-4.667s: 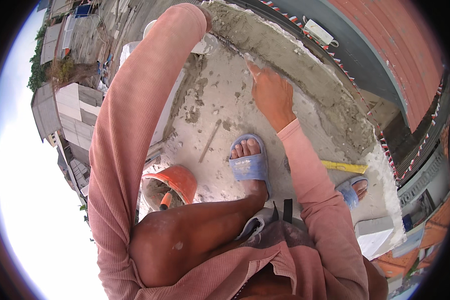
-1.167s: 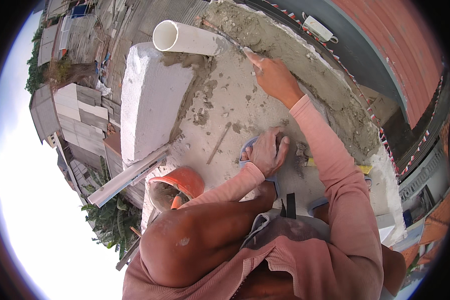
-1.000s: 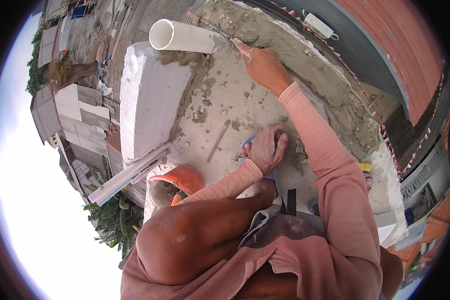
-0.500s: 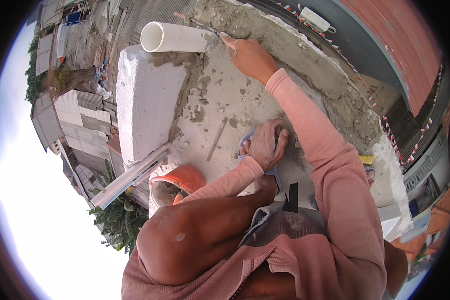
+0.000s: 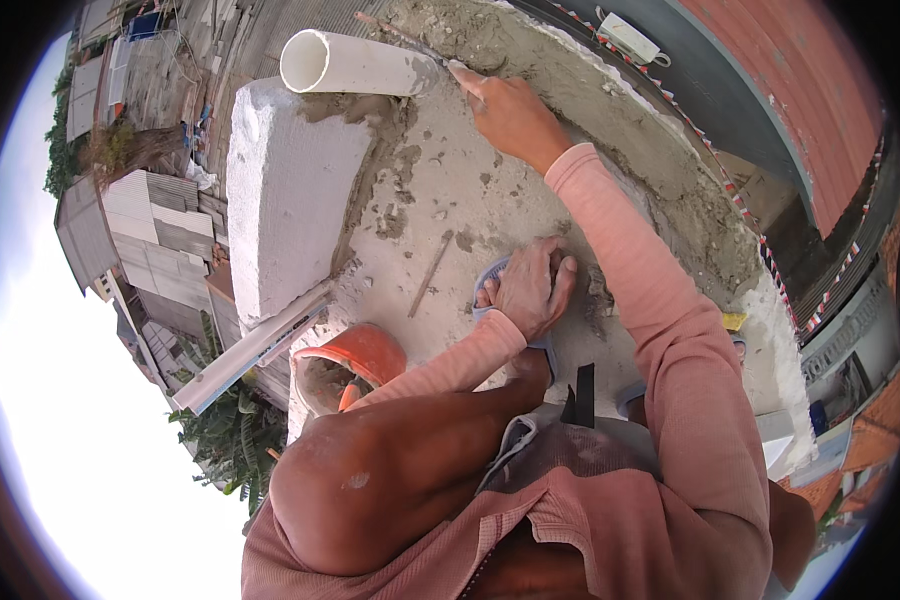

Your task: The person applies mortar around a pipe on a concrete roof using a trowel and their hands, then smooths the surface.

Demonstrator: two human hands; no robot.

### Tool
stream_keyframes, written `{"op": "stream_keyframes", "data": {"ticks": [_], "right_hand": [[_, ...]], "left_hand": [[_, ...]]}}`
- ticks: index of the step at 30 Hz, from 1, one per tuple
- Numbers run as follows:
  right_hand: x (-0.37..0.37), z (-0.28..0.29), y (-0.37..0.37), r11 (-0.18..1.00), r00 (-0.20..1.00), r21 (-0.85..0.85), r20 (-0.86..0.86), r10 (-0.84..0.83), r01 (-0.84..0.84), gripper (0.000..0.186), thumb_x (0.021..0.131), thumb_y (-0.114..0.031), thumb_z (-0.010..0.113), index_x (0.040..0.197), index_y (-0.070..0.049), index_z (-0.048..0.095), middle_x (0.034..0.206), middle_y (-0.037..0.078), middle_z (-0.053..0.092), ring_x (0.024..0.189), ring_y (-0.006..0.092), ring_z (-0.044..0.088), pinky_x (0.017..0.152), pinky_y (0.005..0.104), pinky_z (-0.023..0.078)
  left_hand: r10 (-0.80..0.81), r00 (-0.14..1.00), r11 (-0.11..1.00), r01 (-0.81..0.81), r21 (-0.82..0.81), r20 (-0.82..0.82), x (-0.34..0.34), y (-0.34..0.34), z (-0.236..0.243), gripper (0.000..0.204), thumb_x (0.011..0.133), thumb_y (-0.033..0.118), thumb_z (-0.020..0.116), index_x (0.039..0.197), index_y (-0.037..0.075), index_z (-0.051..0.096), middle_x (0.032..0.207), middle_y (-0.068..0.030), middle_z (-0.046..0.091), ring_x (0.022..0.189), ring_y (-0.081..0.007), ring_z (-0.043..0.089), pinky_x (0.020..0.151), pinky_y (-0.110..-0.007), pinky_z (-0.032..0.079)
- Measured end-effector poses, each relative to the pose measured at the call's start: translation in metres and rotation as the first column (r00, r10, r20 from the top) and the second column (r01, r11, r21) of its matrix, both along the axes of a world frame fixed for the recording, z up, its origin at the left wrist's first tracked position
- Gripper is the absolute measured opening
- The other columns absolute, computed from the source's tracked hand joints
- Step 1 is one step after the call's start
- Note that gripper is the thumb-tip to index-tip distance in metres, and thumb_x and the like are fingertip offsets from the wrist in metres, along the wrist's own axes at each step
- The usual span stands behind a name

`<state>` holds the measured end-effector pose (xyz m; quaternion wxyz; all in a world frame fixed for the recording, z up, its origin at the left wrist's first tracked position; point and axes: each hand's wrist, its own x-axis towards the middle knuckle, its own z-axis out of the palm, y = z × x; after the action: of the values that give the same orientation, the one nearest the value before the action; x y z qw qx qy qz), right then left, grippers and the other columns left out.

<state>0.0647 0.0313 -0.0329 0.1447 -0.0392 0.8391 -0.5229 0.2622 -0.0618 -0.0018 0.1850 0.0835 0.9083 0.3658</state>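
My right hand (image 5: 510, 120) reaches up to the mortar seam beside a white pipe (image 5: 365, 65), index finger extended at a thin rod (image 5: 390, 30), other fingers curled; what they hold, if anything, is hidden. My left hand (image 5: 535, 285) rests open over my sandalled foot (image 5: 488, 294), fingers loosely bent. The pipe lies at one end of a pale block (image 5: 275, 200) edged with wet mortar. Left of my foot is an orange bucket (image 5: 360, 350) of grey mix with an orange handle (image 5: 350, 397) inside.
A mortar ridge (image 5: 660, 190) runs along the right edge of the ledge (image 5: 395, 250), with rooftops below both sides and bunting beyond. A long pipe (image 5: 240, 355) juts past the left edge. A thin stick (image 5: 430, 275) lies mid-floor; a yellow object (image 5: 732, 322) lies right.
My left hand has come down from near the pipe onto my foot, uncovering pipe and block. My right hand has shifted up and left along the seam toward the pipe.
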Motion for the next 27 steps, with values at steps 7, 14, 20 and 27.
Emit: {"op": "stream_keyframes", "data": {"ticks": [7,14,20,27], "right_hand": [[0.01,-0.009,-0.003,0.999,0.995,-0.049,-0.101,-0.018,0.013,0.054,0.091,-0.005,0.049,0.144,-0.011,0.054,0.107,0.031,0.067,0.104,0.047,0.064,0.095,0.052,0.051],[0.018,-0.004,0.006,1.0,0.999,-0.003,-0.028,-0.026,0.026,0.055,0.092,-0.007,0.049,0.146,-0.019,0.052,0.106,0.029,0.068,0.098,0.0467,0.066,0.092,0.0532,0.05],[0.013,0.023,0.012,0.992,0.994,0.055,0.008,-0.11,0.109,0.036,0.099,-0.021,0.052,0.135,-0.013,0.058,0.095,0.029,0.069,0.09,0.0477,0.066,0.08,0.0538,0.052],[0.026,0.014,-0.001,0.927,0.962,0.278,0.036,-0.271,0.251,0.039,0.103,-0.037,0.05,0.094,-0.002,0.065,0.088,0.027,0.068,0.085,0.0499,0.063,0.078,0.0562,0.048]], "left_hand": [[0.007,1.0,1.0,-0.007,-0.01,0.01,-0.002,-0.003,0.006,0.03,0.096,0.018,0.062,0.121,0.005,0.054,0.091,-0.0137,0.059,0.084,-0.0327,0.059,0.078,-0.043,0.046],[0.003,1.0,1.0,-0.003,0.011,-0.019,0.002,-0.005,0.0,0.027,0.097,0.016,0.061,0.12,0.005,0.055,0.098,-0.0159,0.059,0.088,-0.0329,0.059,0.08,-0.042,0.047],[0.182,0.981,0.97,-0.19,0.152,0.067,-0.014,-0.016,0.011,0.026,0.098,0.01,0.055,0.123,0.004,0.054,0.11,-0.02,0.059,0.101,-0.0394,0.059,0.09,-0.045,0.048],[0.016,0.874,0.981,-0.108,-0.161,-0.486,-0.15,-0.035,-0.002,0.054,0.093,0.001,0.054,0.146,0.004,0.042,0.14,-0.0221,0.05,0.128,-0.0406,0.049,0.111,-0.046,0.039]]}}
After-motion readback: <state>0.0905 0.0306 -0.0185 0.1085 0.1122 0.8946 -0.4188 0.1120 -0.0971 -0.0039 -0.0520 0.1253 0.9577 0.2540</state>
